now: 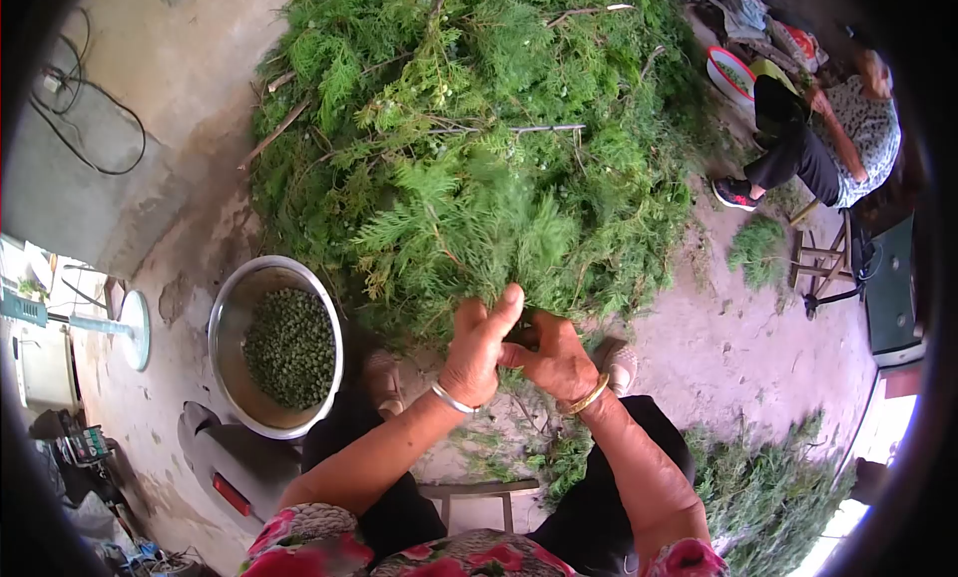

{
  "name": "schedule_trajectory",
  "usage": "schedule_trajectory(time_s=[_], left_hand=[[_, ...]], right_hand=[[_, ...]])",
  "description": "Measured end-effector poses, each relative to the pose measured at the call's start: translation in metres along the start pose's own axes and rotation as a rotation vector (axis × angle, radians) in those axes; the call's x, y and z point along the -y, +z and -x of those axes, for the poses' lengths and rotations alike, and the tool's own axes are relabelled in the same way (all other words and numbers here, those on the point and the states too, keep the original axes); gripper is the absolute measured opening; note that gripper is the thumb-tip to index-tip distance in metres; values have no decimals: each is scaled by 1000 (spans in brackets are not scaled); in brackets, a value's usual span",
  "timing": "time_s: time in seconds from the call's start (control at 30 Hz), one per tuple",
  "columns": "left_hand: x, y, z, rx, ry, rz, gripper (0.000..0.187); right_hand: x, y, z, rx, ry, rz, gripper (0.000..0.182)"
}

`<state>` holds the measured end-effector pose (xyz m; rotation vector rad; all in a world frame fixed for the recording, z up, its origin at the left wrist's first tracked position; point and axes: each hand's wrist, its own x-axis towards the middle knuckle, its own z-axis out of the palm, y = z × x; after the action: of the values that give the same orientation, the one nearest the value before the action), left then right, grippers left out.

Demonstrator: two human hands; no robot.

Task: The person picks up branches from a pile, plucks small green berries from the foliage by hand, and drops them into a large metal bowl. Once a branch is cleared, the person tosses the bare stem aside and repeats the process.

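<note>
One left hand (473, 356) and one right hand (559, 358) meet in the head view, fingers curled narrow; what they grip I cannot tell. One heap of green branches (429, 178) lies just beyond, one bowl (231, 348) of green berries (289, 348) left, one co-worker (864, 128) right.

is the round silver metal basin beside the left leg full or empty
Partly filled: the round silver metal basin holds small round green berries, while bare inner wall shows beside them.
</note>
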<state>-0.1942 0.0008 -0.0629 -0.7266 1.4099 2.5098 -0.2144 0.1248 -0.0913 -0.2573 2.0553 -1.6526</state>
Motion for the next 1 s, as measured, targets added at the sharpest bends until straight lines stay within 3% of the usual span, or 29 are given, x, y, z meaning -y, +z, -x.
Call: schedule_trajectory(time_s=[0.03, 0.1, 0.17, 0.2, 0.23, 0.27, 0.3, 0.4, 0.5, 0.63, 0.83, 0.9, 0.93, 0.97, 1.0], left_hand=[[4, -1, 1, 4, -6, 5, 31], [10, -4, 1, 81, 161, -123, 39], [10, -7, 0, 145, 226, -200, 47], [4, -5, -3, 192, 257, -245, 56], [0, -4, -3, 240, 289, -293, 66], [-1, -8, -2, 184, 141, -311, 85], [4, -12, -7, 136, 223, -249, 82], [-10, -15, -10, 31, 314, 15, 53], [-23, -35, -20, -3, 98, 109, 41], [-22, -40, -26, 120, -76, 309, 46], [-20, -34, -25, 224, -78, 270, 54], [-19, -31, -23, 276, -61, 232, 55], [-18, -27, -20, 403, -2, 174, 54], [-18, -23, -17, 529, 58, 116, 53], [-22, -18, -13, 539, 0, 135, 50]], right_hand=[[-2, 1, 0, 23, 30, -78, 44], [7, -1, 2, 41, 31, -99, 35], [15, -2, 4, 72, 98, 55, 25], [16, 3, 5, -26, -155, 192, 16], [12, 3, 5, -29, -151, 194, 16], [6, 2, 4, -91, -42, 1, 11], [3, 0, 3, -153, 65, -193, 9], [21, -25, 0, -153, 122, -530, 19], [28, -39, 1, -146, 139, -691, 22], [33, -49, 7, -60, 105, -938, 30], [17, -50, 6, -3, 28, -759, 32], [17, -47, 7, 43, -27, -577, 21], [23, -46, 9, 83, -21, -474, 15], [15, -27, 6, 50, -55, -568, 16], [6, -19, 5, 65, -144, -244, 16]])
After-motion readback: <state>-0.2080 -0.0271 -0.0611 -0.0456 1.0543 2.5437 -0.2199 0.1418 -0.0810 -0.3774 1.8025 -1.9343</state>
